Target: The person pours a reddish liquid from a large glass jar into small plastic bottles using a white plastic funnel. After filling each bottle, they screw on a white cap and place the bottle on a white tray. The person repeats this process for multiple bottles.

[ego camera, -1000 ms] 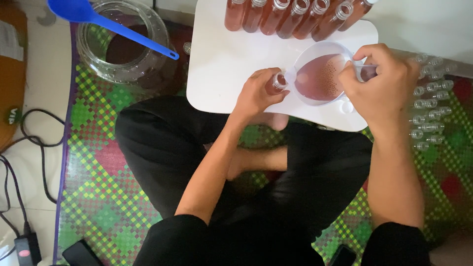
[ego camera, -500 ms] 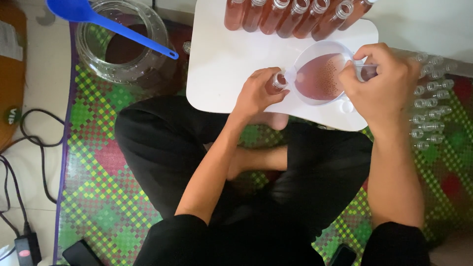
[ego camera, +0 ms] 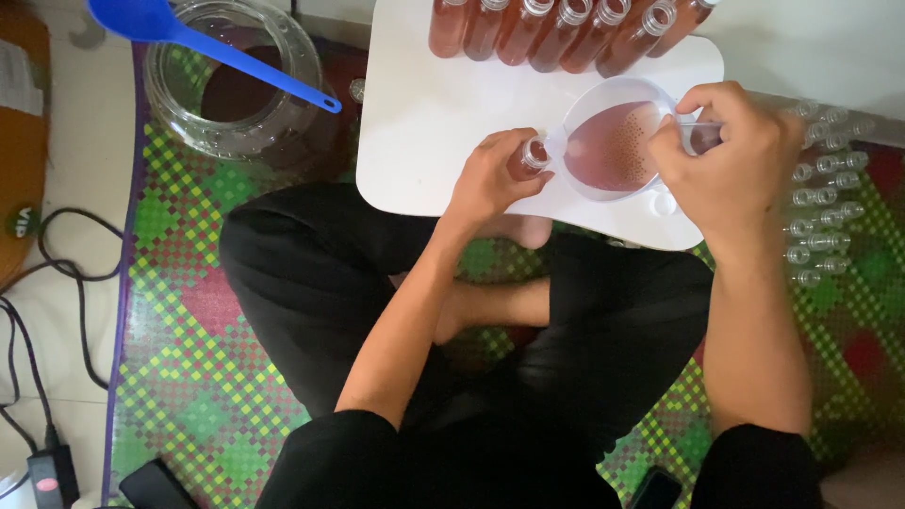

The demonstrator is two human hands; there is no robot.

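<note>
— So, what is the person sitting on?

— They are sitting cross-legged on a woven mat (ego camera: pixel 189 368) checked in green, pink and yellow, which is lying over a pale floor (ego camera: pixel 80 245). A white board (ego camera: pixel 443 113) is resting across the lap as a work surface. Black cables (ego camera: pixel 38 283) are trailing over the floor at the left edge, ending at a black adapter (ego camera: pixel 52 476).

— And what is each hand doing?

— The left hand (ego camera: pixel 490 179) is curling its fingers closed around a small bottle (ego camera: pixel 534 153), holding it upright on the board. The right hand (ego camera: pixel 731 160) is pinching the handle of a clear jug (ego camera: pixel 613 146) of reddish-brown liquid, tipping its spout right against the bottle's mouth.

— How many of each thing?

— Seven filled bottles (ego camera: pixel 556 28) are standing in a row along the far edge of the board (the edge of the view is cutting off their tops). One wide glass jar (ego camera: pixel 236 85) is sitting on the mat to the left, with one blue ladle (ego camera: pixel 189 38) lying across its rim. Empty clear bottles (ego camera: pixel 825 198) are lying in a heap at the right; they are overlapping too much for me to count.
</note>
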